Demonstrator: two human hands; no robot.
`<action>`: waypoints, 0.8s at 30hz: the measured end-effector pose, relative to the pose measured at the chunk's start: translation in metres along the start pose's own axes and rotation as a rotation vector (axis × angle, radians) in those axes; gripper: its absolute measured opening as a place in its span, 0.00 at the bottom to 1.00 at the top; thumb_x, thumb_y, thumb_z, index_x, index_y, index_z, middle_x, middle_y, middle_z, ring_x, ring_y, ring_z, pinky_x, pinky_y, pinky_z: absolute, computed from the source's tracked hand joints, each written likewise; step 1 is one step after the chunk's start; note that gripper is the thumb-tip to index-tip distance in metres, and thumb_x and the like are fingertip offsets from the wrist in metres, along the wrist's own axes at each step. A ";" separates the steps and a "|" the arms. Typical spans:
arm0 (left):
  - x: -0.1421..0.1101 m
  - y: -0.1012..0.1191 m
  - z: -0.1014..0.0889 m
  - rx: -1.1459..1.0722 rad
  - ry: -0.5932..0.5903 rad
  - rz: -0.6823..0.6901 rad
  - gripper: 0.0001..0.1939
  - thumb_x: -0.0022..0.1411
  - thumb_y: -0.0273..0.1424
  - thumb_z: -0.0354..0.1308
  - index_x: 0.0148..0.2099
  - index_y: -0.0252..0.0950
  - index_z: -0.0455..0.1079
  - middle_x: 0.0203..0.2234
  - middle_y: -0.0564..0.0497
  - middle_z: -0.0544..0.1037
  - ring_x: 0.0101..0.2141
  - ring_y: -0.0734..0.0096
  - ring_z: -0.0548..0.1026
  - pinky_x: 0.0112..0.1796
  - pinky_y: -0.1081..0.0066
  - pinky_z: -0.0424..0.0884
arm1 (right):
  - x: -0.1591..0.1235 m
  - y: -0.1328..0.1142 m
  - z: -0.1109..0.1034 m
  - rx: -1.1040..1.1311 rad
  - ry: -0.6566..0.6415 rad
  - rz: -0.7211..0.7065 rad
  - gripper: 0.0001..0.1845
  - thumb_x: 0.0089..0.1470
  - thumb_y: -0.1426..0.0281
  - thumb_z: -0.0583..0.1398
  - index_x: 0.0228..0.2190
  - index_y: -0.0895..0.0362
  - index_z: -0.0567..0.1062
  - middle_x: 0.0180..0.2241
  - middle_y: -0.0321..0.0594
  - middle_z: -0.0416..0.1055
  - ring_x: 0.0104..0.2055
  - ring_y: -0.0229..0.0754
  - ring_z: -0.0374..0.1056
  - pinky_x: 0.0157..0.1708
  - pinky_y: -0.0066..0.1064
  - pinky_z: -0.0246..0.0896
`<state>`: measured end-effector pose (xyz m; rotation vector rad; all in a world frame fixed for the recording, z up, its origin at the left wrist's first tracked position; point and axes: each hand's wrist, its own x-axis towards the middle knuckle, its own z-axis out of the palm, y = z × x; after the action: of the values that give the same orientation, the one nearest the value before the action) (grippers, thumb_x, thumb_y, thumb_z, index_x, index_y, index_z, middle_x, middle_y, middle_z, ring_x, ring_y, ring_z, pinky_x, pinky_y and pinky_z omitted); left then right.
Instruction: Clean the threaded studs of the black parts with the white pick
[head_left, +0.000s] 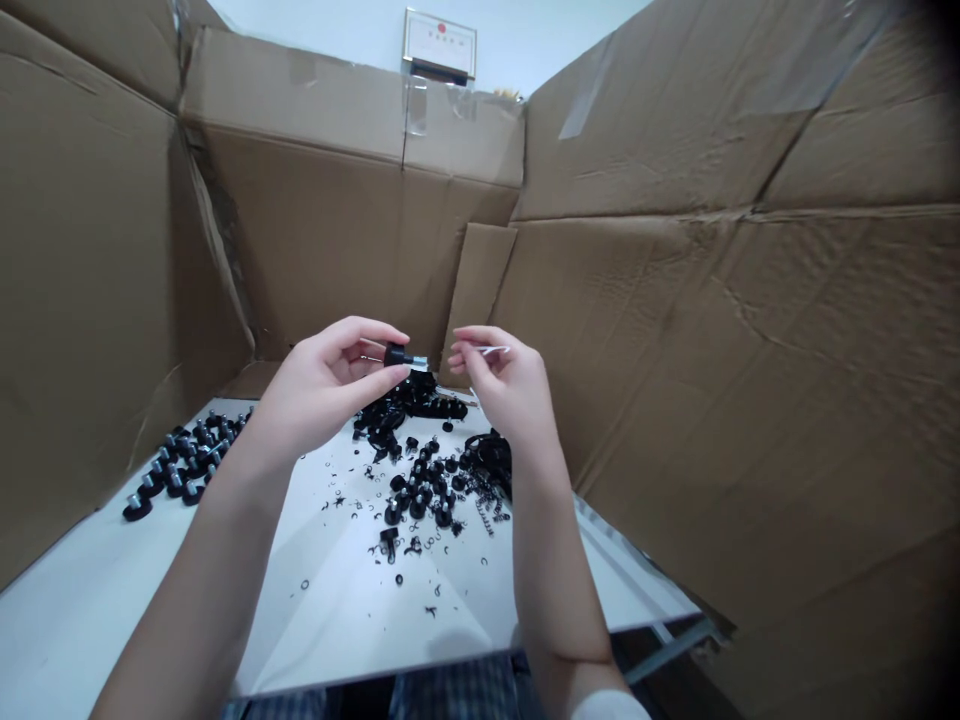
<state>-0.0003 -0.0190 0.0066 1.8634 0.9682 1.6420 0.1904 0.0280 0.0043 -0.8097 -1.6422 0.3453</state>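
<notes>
My left hand (pixel 319 390) is raised above the table, its thumb and fingers closed on a black knob with a metal stud (pixel 395 354). The stud points right, toward my other hand. Just across a small gap, my right hand (pixel 514 385) pinches a thin, whitish, stick-like piece (pixel 491 350); its exact kind is too small to make out. Below both hands lies a loose group of black knobs with studs (pixel 420 500) among small black rings and scraps.
Rows of similar studded knobs (pixel 176 478) stand at the left of the white table (pixel 337 620). Dark parts are heaped at the back (pixel 405 400), and a black coiled bundle (pixel 489 458) lies near my right forearm. Tall cardboard walls (pixel 337 230) enclose the back and sides.
</notes>
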 end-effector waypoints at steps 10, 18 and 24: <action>-0.003 0.000 0.012 -0.163 0.046 0.026 0.15 0.51 0.32 0.69 0.42 0.37 0.74 0.35 0.50 0.78 0.36 0.70 0.77 0.39 0.71 0.77 | -0.026 -0.033 -0.004 -0.026 0.056 -0.475 0.14 0.59 0.73 0.58 0.43 0.47 0.78 0.37 0.37 0.72 0.38 0.36 0.71 0.37 0.32 0.70; -0.008 0.008 0.019 -0.244 0.042 -0.010 0.13 0.49 0.32 0.71 0.36 0.36 0.72 0.30 0.52 0.78 0.34 0.69 0.79 0.39 0.69 0.78 | -0.029 -0.035 0.000 0.021 0.151 -0.418 0.05 0.58 0.72 0.60 0.33 0.53 0.77 0.33 0.37 0.77 0.35 0.38 0.73 0.34 0.34 0.70; -0.010 0.004 0.025 -0.242 0.054 -0.017 0.14 0.51 0.34 0.70 0.37 0.36 0.71 0.31 0.52 0.78 0.36 0.69 0.79 0.40 0.68 0.78 | -0.031 -0.035 0.002 -0.016 0.174 -0.438 0.05 0.57 0.74 0.60 0.33 0.53 0.76 0.34 0.39 0.78 0.36 0.39 0.74 0.36 0.35 0.72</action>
<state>0.0242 -0.0266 -0.0012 1.6537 0.7656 1.7239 0.1790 -0.0177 0.0031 -0.4585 -1.6076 -0.0462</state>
